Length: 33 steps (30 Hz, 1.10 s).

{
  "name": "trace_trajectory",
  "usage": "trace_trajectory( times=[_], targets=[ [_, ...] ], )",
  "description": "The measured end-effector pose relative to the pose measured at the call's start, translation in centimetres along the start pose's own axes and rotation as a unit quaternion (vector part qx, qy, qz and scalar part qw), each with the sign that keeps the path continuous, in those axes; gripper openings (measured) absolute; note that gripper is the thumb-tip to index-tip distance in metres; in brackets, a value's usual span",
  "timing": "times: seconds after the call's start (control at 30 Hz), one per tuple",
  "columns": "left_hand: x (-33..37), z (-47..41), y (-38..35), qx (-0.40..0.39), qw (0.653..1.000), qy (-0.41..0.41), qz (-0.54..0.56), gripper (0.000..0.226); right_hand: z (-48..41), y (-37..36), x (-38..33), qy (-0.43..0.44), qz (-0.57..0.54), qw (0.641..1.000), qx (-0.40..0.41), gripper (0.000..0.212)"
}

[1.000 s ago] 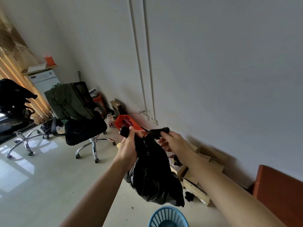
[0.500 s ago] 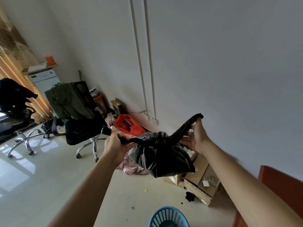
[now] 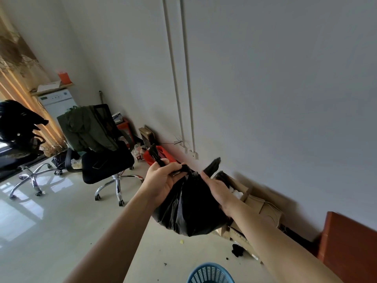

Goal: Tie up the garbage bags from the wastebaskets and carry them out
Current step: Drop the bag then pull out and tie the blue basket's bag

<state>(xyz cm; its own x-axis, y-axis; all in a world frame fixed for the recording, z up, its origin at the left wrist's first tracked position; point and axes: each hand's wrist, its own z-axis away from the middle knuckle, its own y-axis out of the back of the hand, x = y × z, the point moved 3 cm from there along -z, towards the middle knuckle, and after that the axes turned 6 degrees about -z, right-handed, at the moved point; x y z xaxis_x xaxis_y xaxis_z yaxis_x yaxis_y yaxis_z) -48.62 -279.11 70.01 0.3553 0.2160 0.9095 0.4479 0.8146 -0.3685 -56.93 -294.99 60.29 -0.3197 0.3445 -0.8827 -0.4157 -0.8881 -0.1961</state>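
A full black garbage bag (image 3: 190, 211) hangs in the air in front of me, above the floor. My left hand (image 3: 163, 180) grips one twisted corner of its mouth, whose end sticks up past my fist. My right hand (image 3: 216, 187) holds the other twisted corner, which points up and right. The two hands are close together at the bag's neck. A blue mesh wastebasket (image 3: 210, 273) stands at the bottom edge, only its rim in view.
Open cardboard boxes (image 3: 253, 203) lie along the white wall to the right. A black office chair (image 3: 106, 160) draped with a green jacket stands to the left, with a second chair (image 3: 22, 144) beyond it. A red-brown board (image 3: 348, 246) leans at far right. Small litter dots the tiled floor.
Half a second ago my hands were pulled wide apart, stretching the bag's two corners. They have now come back together at the neck, and the bag hangs lower.
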Motion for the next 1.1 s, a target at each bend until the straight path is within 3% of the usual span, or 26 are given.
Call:
trace_trajectory(
  times=[0.1, 0.17, 0.3, 0.37, 0.43, 0.5, 0.57, 0.6, 0.67, 0.77, 0.87, 0.97, 1.1],
  targets=[
    [0.0, 0.2, 1.6, 0.022, 0.999, -0.037, -0.002, 0.033, 0.2, -0.6, -1.8, 0.182, 0.053, 0.975, 0.113, 0.024],
    [-0.2, -0.1, 2.5, 0.064, 0.996, -0.056, -0.026, 0.03, 0.4, -0.8, -2.8, 0.259, 0.076, 0.948, 0.167, 0.023],
    [-2.2, -0.3, 3.0, 0.156, 0.985, -0.054, -0.042, 0.033, 0.3, -1.5, -3.5, 0.327, 0.074, 0.914, 0.229, 0.026],
    [-3.2, -0.1, 3.0, 0.178, 0.975, -0.046, -0.125, 0.023, 0.4, -2.0, -3.5, 0.346, 0.083, 0.904, 0.236, 0.026],
    [-3.6, 0.3, 2.5, 0.171, 0.963, -0.042, -0.203, 0.035, 0.4, -2.4, -3.2, 0.34, 0.099, 0.905, 0.237, 0.028],
    [-3.3, 0.4, 1.8, 0.156, 0.934, -0.099, -0.305, 0.051, 0.4, -2.8, -2.9, 0.321, 0.119, 0.91, 0.232, 0.03],
    [-2.8, 0.6, 1.0, 0.174, 0.884, -0.197, -0.386, 0.041, 0.6, -3.0, -2.6, 0.306, 0.146, 0.915, 0.218, 0.033],
    [-2.4, 0.8, 0.8, 0.195, 0.873, -0.235, -0.38, 0.032, 0.6, -3.1, -2.5, 0.301, 0.17, 0.915, 0.208, 0.035],
    [-1.8, 0.7, 0.7, 0.202, 0.898, -0.261, -0.29, 0.03, 0.6, -3.2, -2.3, 0.286, 0.23, 0.912, 0.183, 0.037],
    [-1.8, -0.4, 0.5, 0.151, 0.96, -0.191, -0.138, 0.035, 0.6, -3.0, -1.9, 0.274, 0.276, 0.908, 0.157, 0.033],
    [-2.2, -0.9, 1.4, 0.109, 0.991, -0.074, -0.02, 0.028, 0.7, -2.2, -1.9, 0.267, 0.279, 0.91, 0.151, 0.032],
    [-3.0, -1.0, 2.9, 0.041, 0.997, 0.034, -0.052, 0.024, 0.8, -1.4, -1.6, 0.279, 0.298, 0.905, 0.118, 0.027],
    [-3.5, -1.0, 3.8, -0.019, 0.983, 0.106, -0.146, 0.02, 0.9, -1.1, -1.6, 0.31, 0.45, 0.834, 0.069, 0.026]
  ],
)
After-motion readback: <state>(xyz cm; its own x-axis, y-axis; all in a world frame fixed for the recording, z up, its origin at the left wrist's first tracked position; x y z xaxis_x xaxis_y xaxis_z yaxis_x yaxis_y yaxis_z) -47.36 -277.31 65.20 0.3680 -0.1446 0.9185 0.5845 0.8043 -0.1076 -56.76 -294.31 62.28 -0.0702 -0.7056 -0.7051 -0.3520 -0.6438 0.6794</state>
